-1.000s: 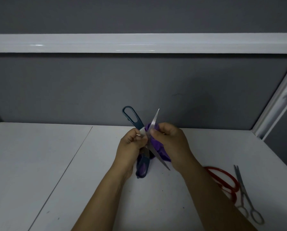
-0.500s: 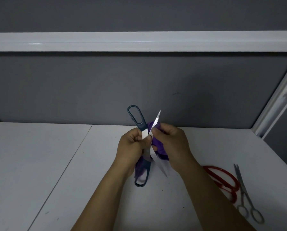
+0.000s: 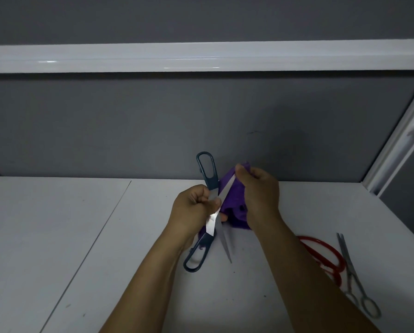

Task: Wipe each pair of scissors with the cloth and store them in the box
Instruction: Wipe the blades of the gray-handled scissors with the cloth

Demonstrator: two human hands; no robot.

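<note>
White worktop [image 3: 57, 236], grey wall [image 3: 129, 128]. Frame centre: left hand [image 3: 194, 207] grips open teal scissors [image 3: 210, 228] near pivot, right hand [image 3: 259, 195] pinches purple cloth [image 3: 234, 203] on blade. Steel stiff, sharp, probably slippery; handles seem safer hold.

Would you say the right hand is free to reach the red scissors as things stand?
Likely not yet: the right hand grips the purple cloth against the blue scissors. The red scissors lie beside that forearm, so the way looks free once it lets go.
</note>
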